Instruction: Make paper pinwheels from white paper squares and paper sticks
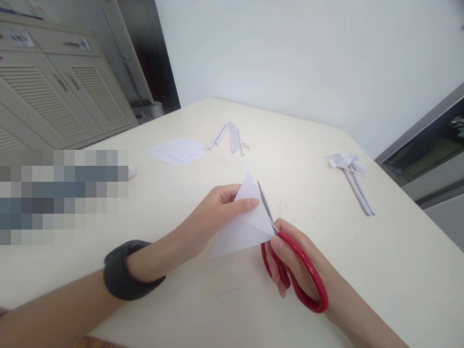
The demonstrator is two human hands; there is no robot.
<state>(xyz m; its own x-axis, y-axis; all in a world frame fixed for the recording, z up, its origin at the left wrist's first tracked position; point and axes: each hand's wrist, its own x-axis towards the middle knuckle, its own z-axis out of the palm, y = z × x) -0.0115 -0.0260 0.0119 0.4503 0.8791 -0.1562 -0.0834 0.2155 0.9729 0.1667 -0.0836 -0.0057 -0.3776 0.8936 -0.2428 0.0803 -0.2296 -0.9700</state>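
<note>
A white sheet of paper [241, 234], folded into a triangle, is pinched by my left hand [221, 205], the thumb lying on top of it. My right hand [290, 251] grips a pair of red-handled scissors [308, 270] with fingers in the loops. The metal blades lie along the right edge of the paper, close to my left thumb. How far the blades are apart is hard to make out. A thin paper strip [230, 292] rests on the table below the hands, and another thin sliver [280, 207] shows just beyond the scissors.
Across the white table [174, 309] lie a stack of paper sheets [177, 151], several rolled paper sticks [234, 137] and small rubber-band-like bits [247, 146]. At the right are paper pinwheel-like pieces on sticks [357, 188]. A wall [290, 58] borders the far side; a cabinet [61, 82] stands left.
</note>
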